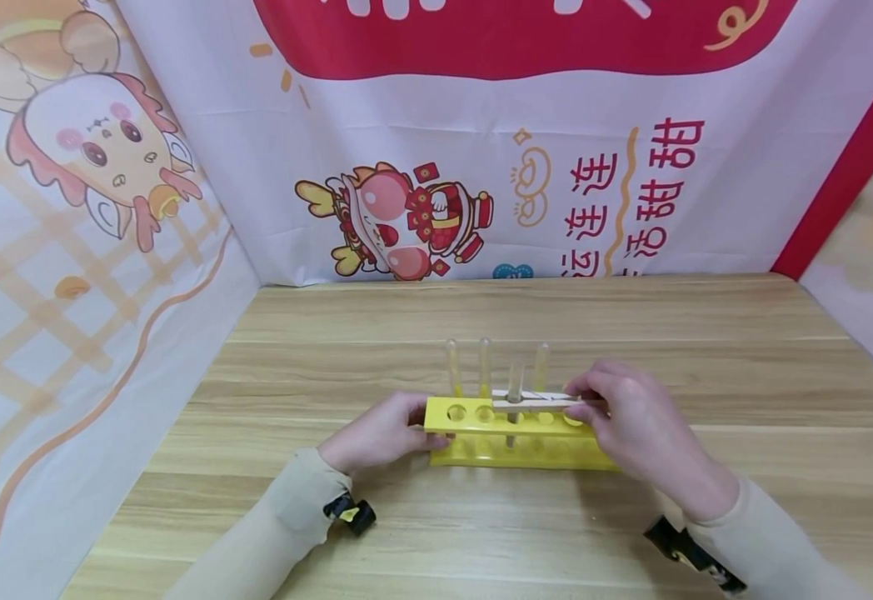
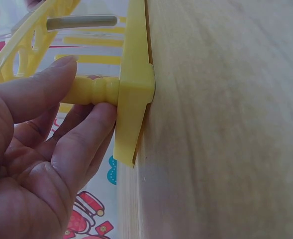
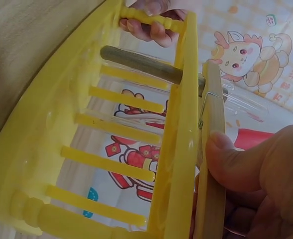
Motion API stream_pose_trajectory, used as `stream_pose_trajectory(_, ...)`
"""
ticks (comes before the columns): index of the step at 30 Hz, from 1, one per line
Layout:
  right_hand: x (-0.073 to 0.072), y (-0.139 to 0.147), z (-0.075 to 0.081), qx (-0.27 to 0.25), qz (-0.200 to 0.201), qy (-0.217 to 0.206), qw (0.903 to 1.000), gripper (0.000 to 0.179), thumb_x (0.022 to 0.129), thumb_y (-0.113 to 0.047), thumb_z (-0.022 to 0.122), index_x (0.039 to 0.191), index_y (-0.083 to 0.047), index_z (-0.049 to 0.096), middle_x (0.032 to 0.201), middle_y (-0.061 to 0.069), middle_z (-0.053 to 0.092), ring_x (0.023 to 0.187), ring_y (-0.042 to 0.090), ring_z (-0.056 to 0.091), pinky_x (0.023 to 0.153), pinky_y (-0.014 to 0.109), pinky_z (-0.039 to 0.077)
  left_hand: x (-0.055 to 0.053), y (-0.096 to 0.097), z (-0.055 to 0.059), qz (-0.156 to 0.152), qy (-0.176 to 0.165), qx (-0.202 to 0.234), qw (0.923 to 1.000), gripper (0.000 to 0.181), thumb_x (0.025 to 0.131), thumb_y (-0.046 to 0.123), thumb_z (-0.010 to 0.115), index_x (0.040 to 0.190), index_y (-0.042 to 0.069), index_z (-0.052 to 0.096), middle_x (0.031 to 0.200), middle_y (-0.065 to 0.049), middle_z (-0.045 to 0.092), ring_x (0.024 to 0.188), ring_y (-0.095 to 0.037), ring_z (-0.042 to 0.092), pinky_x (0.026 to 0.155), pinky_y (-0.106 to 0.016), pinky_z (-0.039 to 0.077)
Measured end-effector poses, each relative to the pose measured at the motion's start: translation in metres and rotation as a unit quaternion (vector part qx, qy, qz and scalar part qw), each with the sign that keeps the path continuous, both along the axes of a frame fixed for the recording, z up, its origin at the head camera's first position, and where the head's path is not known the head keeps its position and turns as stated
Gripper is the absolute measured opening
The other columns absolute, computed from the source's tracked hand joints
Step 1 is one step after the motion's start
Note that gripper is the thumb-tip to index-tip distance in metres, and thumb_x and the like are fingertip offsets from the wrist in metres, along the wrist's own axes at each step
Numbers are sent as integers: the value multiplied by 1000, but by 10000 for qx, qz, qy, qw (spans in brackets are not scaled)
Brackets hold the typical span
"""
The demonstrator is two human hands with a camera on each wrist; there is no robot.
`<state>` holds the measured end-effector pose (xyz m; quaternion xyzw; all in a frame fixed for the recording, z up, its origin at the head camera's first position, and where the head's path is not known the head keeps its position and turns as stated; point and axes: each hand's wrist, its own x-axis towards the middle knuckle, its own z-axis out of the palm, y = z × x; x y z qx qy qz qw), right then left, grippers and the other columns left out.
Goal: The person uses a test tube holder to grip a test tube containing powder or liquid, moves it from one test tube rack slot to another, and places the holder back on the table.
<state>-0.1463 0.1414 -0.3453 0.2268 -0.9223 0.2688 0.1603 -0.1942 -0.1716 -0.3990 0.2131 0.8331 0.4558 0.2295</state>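
Note:
A yellow test tube rack (image 1: 436,425) stands on the table in the head view. My left hand (image 1: 380,437) grips its left end post (image 2: 94,90) between thumb and fingers. With thumb and fingers, my right hand (image 1: 635,425) pinches a wooden test tube clamp (image 3: 213,149) lying along the rack's top. The clamp's jaws are round a glass test tube (image 1: 515,379). That tube passes down through a hole in the top bar, and dark grey-brown contents (image 3: 141,64) fill its lower part. Its rounded bottom shows near the rack's base in the right wrist view.
Three clear tubes stand with rounded ends up along the rack's back: a left one (image 1: 452,367), a second (image 1: 485,367) and a right one (image 1: 542,367). Behind the wooden table (image 1: 496,533) hangs a printed cloth (image 1: 444,117); another cloth (image 1: 84,275) hangs at left.

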Motion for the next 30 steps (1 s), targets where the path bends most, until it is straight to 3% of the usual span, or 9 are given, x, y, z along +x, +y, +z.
stream_pose_trajectory(30,1,-1,-12,190,-224,140,9995,17,75,-7,86,84,-10,72,79,-7,60,68,8,53,61,28,50,1,1,1,12,-89,32,10000,30,91,17,74,119,23,68,113,11,69,104,-12,63,99,-42,45)
